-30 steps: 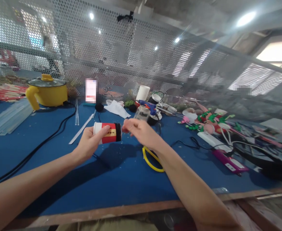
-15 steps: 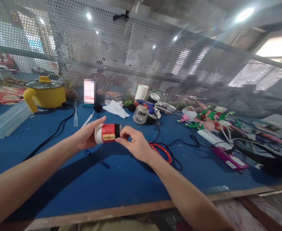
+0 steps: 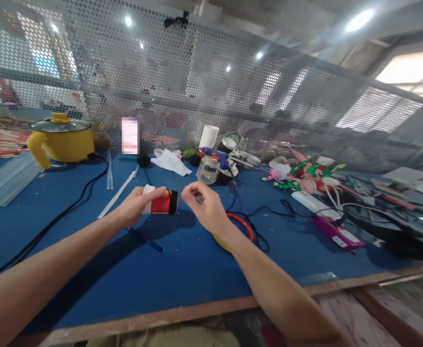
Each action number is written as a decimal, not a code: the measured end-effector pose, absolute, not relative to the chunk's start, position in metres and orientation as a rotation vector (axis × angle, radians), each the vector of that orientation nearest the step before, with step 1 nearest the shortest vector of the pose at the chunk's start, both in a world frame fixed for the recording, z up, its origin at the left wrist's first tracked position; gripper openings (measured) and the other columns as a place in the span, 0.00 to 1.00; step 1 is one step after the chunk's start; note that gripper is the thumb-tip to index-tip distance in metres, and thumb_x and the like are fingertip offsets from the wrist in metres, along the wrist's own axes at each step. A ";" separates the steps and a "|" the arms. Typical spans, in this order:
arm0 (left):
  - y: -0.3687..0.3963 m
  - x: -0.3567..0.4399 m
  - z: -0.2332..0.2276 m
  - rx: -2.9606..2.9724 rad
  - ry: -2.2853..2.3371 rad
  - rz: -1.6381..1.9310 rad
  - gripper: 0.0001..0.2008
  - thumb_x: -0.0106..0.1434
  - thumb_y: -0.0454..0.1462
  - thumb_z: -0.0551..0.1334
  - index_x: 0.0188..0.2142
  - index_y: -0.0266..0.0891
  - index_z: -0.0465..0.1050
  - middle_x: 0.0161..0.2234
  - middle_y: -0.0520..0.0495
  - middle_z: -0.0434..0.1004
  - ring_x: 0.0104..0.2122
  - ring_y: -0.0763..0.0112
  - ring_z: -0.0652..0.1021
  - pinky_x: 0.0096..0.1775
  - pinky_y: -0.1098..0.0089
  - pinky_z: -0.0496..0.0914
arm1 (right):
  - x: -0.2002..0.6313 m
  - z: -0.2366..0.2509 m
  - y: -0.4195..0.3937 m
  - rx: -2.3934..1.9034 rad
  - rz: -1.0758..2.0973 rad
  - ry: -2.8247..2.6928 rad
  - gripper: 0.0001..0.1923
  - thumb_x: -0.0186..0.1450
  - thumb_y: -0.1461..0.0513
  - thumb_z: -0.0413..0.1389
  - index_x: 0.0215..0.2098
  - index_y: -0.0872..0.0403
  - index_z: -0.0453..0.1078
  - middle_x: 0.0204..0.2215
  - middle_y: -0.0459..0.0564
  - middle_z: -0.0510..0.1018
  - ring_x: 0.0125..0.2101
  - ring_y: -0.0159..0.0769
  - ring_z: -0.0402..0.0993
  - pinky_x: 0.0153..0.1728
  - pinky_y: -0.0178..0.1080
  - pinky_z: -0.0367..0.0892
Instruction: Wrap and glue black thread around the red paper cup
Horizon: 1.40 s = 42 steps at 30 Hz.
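Red/white canister (image 3: pixel 160 202) gripped sideways in L hand (image 3: pixel 136 206), fingers wrapped; R hand (image 3: pixel 204 208) fingers pinched shut beside black end.

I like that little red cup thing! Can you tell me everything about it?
The red paper cup is small, with a white rim end on the left, a yellow label on its red middle and a black band on the right. It lies sideways above the blue table, held by the left hand. The right hand pinches just beside its black end.
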State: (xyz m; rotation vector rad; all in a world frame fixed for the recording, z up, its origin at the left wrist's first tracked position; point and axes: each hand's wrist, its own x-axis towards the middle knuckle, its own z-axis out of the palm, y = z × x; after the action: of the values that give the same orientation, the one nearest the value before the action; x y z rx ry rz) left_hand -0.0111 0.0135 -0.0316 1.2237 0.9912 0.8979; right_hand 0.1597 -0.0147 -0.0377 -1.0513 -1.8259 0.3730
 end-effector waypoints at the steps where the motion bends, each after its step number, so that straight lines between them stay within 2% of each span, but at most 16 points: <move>1: 0.011 -0.010 -0.036 1.270 0.993 0.928 0.13 0.50 0.43 0.61 0.19 0.34 0.68 0.14 0.54 0.65 0.15 0.80 0.63 0.21 0.76 0.57 | 0.160 -0.037 -0.014 -1.074 0.382 -1.780 0.13 0.62 0.54 0.45 0.31 0.53 0.64 0.29 0.49 0.72 0.32 0.32 0.67 0.36 0.37 0.62; 6: 0.007 -0.010 -0.046 1.468 0.995 0.954 0.15 0.48 0.45 0.61 0.20 0.33 0.67 0.15 0.55 0.63 0.16 0.80 0.62 0.21 0.76 0.56 | 0.156 -0.040 -0.011 -1.016 0.495 -1.881 0.24 0.64 0.50 0.35 0.44 0.55 0.62 0.43 0.54 0.70 0.47 0.36 0.62 0.49 0.43 0.55; 12: 0.008 -0.013 -0.047 1.630 0.975 0.859 0.17 0.50 0.46 0.59 0.17 0.35 0.63 0.14 0.56 0.57 0.16 0.81 0.58 0.20 0.75 0.52 | 0.149 -0.044 -0.014 -0.887 0.585 -1.952 0.27 0.63 0.48 0.33 0.49 0.55 0.59 0.45 0.55 0.69 0.50 0.37 0.60 0.50 0.45 0.54; 25: 0.002 -0.003 -0.049 1.597 1.188 0.942 0.18 0.50 0.48 0.56 0.15 0.36 0.59 0.12 0.58 0.52 0.15 0.81 0.55 0.18 0.75 0.48 | 0.147 -0.049 -0.017 -0.869 0.680 -1.972 0.28 0.63 0.47 0.33 0.50 0.55 0.57 0.48 0.55 0.67 0.51 0.37 0.59 0.51 0.46 0.53; 31: 0.003 -0.003 -0.049 1.597 1.195 0.966 0.16 0.50 0.46 0.57 0.15 0.37 0.59 0.13 0.57 0.54 0.15 0.80 0.56 0.18 0.75 0.49 | 0.147 -0.048 -0.017 -0.860 0.681 -1.985 0.28 0.63 0.47 0.33 0.51 0.55 0.57 0.49 0.55 0.67 0.51 0.37 0.59 0.51 0.46 0.54; 36: 0.006 -0.006 -0.051 1.563 1.181 0.991 0.17 0.50 0.47 0.56 0.16 0.36 0.61 0.13 0.56 0.55 0.15 0.79 0.57 0.19 0.74 0.50 | 0.152 -0.038 -0.017 -0.908 0.556 -1.920 0.24 0.64 0.49 0.35 0.46 0.55 0.62 0.46 0.55 0.69 0.49 0.35 0.61 0.51 0.43 0.55; 42: 0.002 -0.006 -0.052 1.725 1.069 0.995 0.17 0.52 0.46 0.56 0.16 0.36 0.59 0.15 0.56 0.52 0.17 0.79 0.56 0.20 0.74 0.51 | 0.151 -0.040 -0.012 -0.981 0.732 -1.832 0.24 0.64 0.50 0.34 0.47 0.54 0.61 0.44 0.52 0.71 0.48 0.34 0.63 0.51 0.44 0.54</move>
State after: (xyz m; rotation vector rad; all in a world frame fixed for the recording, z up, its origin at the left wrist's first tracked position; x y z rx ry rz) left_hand -0.0061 0.0023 -0.0516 1.7252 1.0685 0.9948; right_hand 0.1514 -0.0117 -0.0398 -0.9815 -1.8324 0.7323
